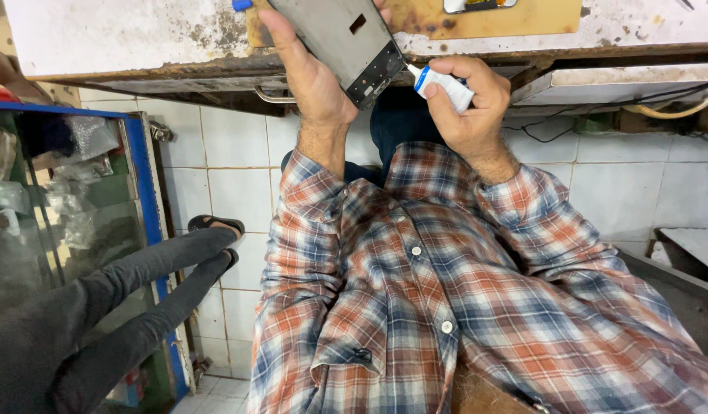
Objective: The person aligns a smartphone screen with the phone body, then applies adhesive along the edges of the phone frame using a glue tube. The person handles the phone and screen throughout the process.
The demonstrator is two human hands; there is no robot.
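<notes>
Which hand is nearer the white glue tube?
Right. The right hand grips the white glue tube; the left hand is off to its left, holding the grey phone frame.

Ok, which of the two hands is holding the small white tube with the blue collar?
The right hand grips the white tube, nozzle against the edge of the grey phone frame. The left hand holds that frame instead.

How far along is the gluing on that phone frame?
The left hand holds the grey phone frame against the worn workbench edge. The right hand has the small white glue tube with its nozzle at the frame's lower corner. How much edge is already glued, or left, cannot be told.
</notes>
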